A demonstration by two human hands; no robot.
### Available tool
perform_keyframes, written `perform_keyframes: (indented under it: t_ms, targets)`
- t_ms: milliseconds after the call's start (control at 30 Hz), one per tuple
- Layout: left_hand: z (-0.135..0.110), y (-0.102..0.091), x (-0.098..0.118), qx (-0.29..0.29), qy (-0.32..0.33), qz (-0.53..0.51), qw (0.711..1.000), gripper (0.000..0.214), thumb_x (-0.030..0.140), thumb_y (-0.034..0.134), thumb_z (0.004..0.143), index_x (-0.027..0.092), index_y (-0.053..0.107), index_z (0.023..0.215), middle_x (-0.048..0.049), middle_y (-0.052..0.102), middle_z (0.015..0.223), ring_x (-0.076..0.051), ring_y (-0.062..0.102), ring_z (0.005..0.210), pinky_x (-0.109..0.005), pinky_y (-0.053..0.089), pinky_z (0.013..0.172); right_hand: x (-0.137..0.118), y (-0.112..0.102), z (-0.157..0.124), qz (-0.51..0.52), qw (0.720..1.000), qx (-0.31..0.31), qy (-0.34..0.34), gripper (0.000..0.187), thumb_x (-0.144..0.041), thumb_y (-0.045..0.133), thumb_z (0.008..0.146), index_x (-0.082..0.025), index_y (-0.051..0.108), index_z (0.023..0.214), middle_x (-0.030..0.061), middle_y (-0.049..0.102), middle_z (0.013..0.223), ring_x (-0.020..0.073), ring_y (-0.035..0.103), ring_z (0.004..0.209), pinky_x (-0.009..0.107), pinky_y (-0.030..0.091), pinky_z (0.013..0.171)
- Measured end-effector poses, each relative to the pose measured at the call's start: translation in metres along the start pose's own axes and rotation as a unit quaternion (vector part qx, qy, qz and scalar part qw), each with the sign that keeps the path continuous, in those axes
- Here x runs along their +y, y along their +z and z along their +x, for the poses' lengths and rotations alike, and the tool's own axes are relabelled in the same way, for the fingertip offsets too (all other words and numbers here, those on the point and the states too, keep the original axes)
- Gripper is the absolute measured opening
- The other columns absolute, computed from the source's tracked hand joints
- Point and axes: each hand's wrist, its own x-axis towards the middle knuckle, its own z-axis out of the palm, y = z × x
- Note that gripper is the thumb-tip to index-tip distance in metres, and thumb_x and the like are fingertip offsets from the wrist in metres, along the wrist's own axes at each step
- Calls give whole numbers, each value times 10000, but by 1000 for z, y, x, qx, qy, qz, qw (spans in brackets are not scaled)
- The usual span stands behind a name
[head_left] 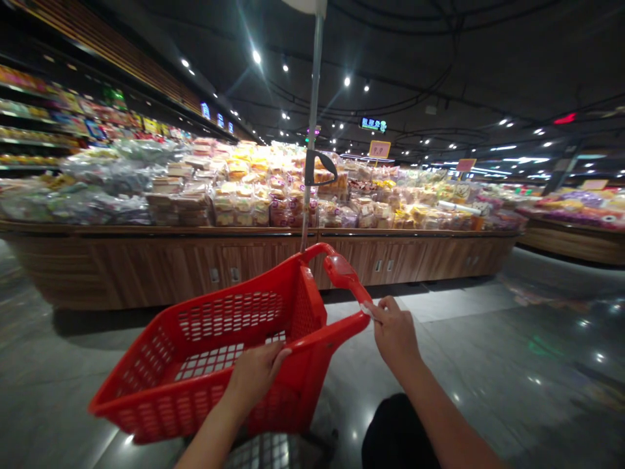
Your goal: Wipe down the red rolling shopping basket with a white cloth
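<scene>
Head view: two bare hands are holding a red shopping basket [297, 309] before a bakery display

The person is standing on a polished stone floor [493, 365] with the red shopping basket tilted in front of them, well apart from the long display counter [146, 273]. Whether it is touching the floor, I cannot tell, because the hands and the lower edge of the view are blocking the underside.

The left hand [251, 381] is wrapped around the near side of the basket, its fingers curling over the rim. The right hand [394, 335] is pinching the tip of the red plastic handle [344, 272] between thumb and fingers, with a small white strip [367, 310] showing at the pinch. A slim metal pole [312, 124] is rising from the far corner of the basket, carrying a black plastic clip [319, 168]. A dark trouser leg [398, 436] is showing just below the right forearm.

Bagged baked goods [239, 205] are heaped along the top of the wood-fronted counter, and a yellow price sign [379, 150] is standing up from its far side. Packed store shelves [29, 117] are lining the left edge of the view.
</scene>
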Motion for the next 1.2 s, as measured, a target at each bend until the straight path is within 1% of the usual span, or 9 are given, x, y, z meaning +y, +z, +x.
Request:
perform_keyframes:
  t_ms: [100,200,467,600,667,800,933,1067,1200]
  targets:
    - [-2,-1,-6,4,6,-5,1000,452,452,230,940,218,597,818,-28,688,770,-179,646,739,-250,394,640,-8,5,-11,45,997,-10,-64,496,11,465,757,-276,647,1118,46,558,942,168,537,848,299,336,720]
    - [-3,-4,-10,8,11,-8,1000,440,454,244,936,221,595,808,-21,683,756,-167,637,721,-242,390,639,-8,7,-12,89,989,-36,-113,531,12,473,742,-312,636,1130,27,560,934,164,537,851,303,340,737]
    - [-2,-6,-12,12,14,-5,1000,462,461,226,935,210,571,757,-17,663,702,-167,618,665,-243,349,586,25,4,17,120,989,-43,-71,464,7,462,742,-289,709,1001,30,537,895,161,533,779,296,382,719]
    - [-3,-5,-11,13,12,-4,1000,450,456,238,934,211,571,756,-16,659,693,-166,619,666,-242,348,586,34,4,15,223,958,-87,-158,434,-25,458,778,-277,694,1042,33,526,895,153,540,808,266,414,701]
    - [-4,-4,-11,12,12,-7,1000,443,453,246,934,210,574,762,-14,659,694,-166,623,675,-241,357,594,39,5,15,251,948,-91,-173,431,-34,472,772,-278,689,1052,30,528,890,148,545,797,261,424,691]
    - [-5,-7,-13,14,14,-17,1000,438,451,260,933,209,590,776,-15,670,715,-172,636,699,-246,387,611,45,14,16,250,961,-24,-113,421,-32,491,743,-248,696,1041,29,539,858,143,553,739,264,434,658]
    - [-7,-14,-8,26,7,-26,999,422,453,299,921,206,619,800,-27,693,758,-177,649,722,-260,435,645,39,28,7,295,950,63,-84,361,-47,504,748,-224,701,993,33,586,894,154,583,800,258,461,686]
    - [1,-19,21,56,14,-44,997,456,542,436,845,197,584,1104,-72,671,1093,-209,623,990,-303,455,855,29,38,-7,318,936,138,-56,293,-77,528,766,-224,685,965,30,614,898,167,590,825,278,477,731]
    - [16,-13,53,76,20,-70,994,409,493,385,886,217,597,1102,-62,684,1063,-207,636,968,-319,473,850,5,56,-30,339,915,219,-21,299,-51,493,763,-214,659,951,43,583,910,187,565,873,317,472,771]
